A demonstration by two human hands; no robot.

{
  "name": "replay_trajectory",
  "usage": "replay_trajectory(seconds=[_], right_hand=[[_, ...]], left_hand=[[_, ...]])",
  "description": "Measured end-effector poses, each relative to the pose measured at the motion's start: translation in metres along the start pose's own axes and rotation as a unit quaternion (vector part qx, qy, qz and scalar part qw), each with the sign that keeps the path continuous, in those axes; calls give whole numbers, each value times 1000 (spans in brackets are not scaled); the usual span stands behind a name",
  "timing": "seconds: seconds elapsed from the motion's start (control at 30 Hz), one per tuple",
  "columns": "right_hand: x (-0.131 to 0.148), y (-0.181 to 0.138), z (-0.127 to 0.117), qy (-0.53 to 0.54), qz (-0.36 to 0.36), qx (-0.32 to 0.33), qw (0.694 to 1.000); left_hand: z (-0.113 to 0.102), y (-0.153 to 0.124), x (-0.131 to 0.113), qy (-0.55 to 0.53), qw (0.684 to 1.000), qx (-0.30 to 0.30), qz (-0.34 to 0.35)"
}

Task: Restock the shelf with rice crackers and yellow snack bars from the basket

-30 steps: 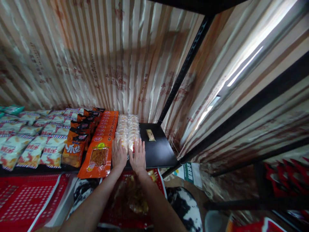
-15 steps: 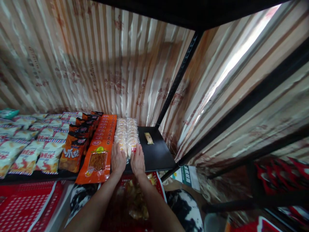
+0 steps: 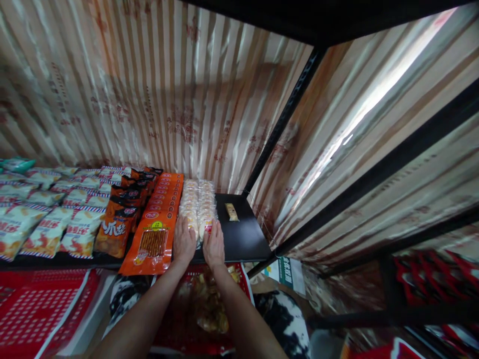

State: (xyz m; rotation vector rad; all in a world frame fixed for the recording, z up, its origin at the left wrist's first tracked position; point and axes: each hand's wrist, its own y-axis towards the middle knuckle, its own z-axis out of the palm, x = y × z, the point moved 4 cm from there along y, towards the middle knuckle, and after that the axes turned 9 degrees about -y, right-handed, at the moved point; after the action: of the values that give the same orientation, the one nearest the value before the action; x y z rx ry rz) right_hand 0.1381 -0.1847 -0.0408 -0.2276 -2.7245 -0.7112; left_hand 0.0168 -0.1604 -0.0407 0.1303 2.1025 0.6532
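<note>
Head cam, low centre of frame: both my hands lay flat, fingers straight and together, palms down on the near end of the cracker packs, two rows of clear-wrapped pale round crackers running back along the black shelf. Left hand sat on the left row, right hand on the right row, thumbs almost touching between them. Neither hand gripped anything; they only pressed on the front packs. Just left of the crackers, touching them, ran a row of orange snack-stick bags, the front one overhanging the shelf edge. Further left stood dark orange bags, then white chip bags out to the left edge of frame. One small loose pack lay alone on bare shelf, right of the crackers and apart from them. Striped curtain filled the upper left and centre behind the shelf. Below the shelf, between my forearms, sat a red basket with bagged goods; contents too blurred to tell. Another red basket lay at lower left.
</note>
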Motion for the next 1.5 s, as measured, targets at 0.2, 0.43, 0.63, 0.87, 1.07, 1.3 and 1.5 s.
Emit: replay_trajectory(seconds=[0.2,0.43,0.63,0.87,1.07,1.3,1.5], right_hand=[[1,1,0,-20,-12,-10,1000],[2,-1,1,-23,-10,-10,1000],[1,-1,3,-19,-13,-17,1000],[3,-1,2,-30,-17,-14,999],[4,-1,0,-28,-17,-23,999],[3,1,1,-28,-5,0,1000],[2,1,3,-22,4,8,1000]], left_hand=[[-1,-1,-3,4,1000,-14,11],[-2,-2,-6,31,999,-18,30],[-5,-4,-9,43,998,-23,46],[-9,-8,-16,47,993,-3,111],[-9,-12,-23,69,985,13,155],[-24,-55,-26,71,985,54,150],[-30,-64,-19,106,986,77,107]])
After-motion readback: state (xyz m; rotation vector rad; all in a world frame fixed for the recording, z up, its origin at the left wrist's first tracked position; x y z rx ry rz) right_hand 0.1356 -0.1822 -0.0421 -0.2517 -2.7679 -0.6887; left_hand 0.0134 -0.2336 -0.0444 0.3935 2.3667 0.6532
